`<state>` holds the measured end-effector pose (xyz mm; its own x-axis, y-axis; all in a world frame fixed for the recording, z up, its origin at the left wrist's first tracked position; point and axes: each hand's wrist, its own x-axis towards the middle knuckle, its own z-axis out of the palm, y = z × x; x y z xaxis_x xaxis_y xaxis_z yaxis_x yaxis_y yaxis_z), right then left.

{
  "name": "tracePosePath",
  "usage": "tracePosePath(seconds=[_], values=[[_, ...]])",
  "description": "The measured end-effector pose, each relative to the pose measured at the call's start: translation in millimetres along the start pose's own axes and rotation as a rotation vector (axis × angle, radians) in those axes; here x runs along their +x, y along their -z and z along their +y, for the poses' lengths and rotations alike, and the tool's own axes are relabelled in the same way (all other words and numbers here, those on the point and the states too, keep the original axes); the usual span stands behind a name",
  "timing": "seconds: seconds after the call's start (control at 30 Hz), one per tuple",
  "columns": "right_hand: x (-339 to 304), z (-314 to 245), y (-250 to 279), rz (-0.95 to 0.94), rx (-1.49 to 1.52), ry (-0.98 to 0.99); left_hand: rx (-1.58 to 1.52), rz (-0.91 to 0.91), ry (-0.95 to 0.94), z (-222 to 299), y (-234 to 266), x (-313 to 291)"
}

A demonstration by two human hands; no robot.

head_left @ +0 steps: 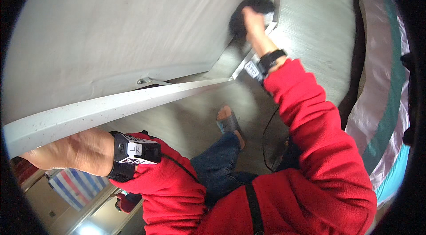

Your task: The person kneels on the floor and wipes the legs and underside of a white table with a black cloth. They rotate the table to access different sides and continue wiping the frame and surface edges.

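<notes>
My right hand (254,21) is closed on a dark cloth (239,19), blurred by motion, beside the white frame's far corner. The cloth lies against a large pale panel (133,26), close to its right edge. My left hand (73,151) is at the lower left, just under the white frame bar (102,106). Its fingers are cut off by the bar and the picture's rim, so their grip is hidden. A small metal bracket (145,80) shows where panel and bar meet.
My sandalled foot (228,119) stands on the grey floor (177,124) below the bar. A black cable (265,141) hangs by my legs. On the right are pink, green and blue fabrics (381,101). At the lower left lies a striped cloth (75,188).
</notes>
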<state>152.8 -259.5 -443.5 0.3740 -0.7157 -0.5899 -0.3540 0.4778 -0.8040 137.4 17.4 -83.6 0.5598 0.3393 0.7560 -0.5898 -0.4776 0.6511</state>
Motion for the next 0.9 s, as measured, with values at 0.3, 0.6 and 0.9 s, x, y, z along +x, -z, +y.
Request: tracePosePath(seconds=[0.3,0.6,0.9], values=[[-109.7,103.1,-28.3,-0.533,-0.177,-0.272,0.231,-0.041,-0.321,-15.5,5.6,23.4],[-3.8,-38.0,3.1,-0.046,0.070,0.264,0.081,0.013,0.023,-29.4,26.9,20.0],[-150.9,5.9,-4.5,-0.457,0.127,0.244,0.301,-0.048,-0.195,-8.3,-4.9,2.7]])
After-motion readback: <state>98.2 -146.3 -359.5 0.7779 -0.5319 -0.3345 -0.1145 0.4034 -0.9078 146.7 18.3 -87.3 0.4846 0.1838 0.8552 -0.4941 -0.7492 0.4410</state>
